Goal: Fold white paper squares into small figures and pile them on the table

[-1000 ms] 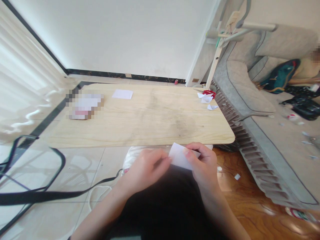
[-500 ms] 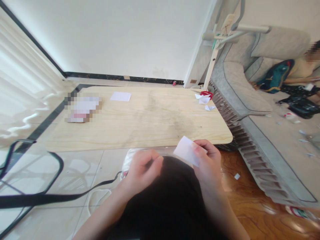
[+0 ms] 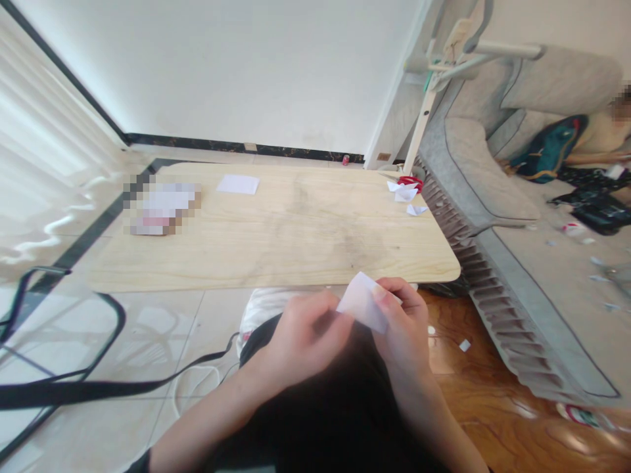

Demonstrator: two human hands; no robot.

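Observation:
A small white piece of paper point(image 3: 361, 301) is held over my lap, just off the near edge of the wooden table point(image 3: 276, 249). My right hand point(image 3: 401, 315) pinches its right side, thumb on top and fingers curled behind. At its left corner, my left hand point(image 3: 315, 332) has thumb and forefinger closed on the paper. On the table's far right lie folded white paper pieces point(image 3: 405, 192), with red-handled scissors point(image 3: 411, 183) beside them. A flat white sheet point(image 3: 238, 184) rests near the far edge, left of the middle.
A blurred-out stack point(image 3: 165, 209) sits at the table's left end. The grey sofa point(image 3: 522, 263) runs along the right, with a seated person point(image 3: 596, 141) at its far side. A black metal frame with a strap point(image 3: 98, 392) stands at the left.
My left hand has moved right and closed on the paper's left corner. My right hand keeps its pinch, shifted slightly left. The view has tilted a little.

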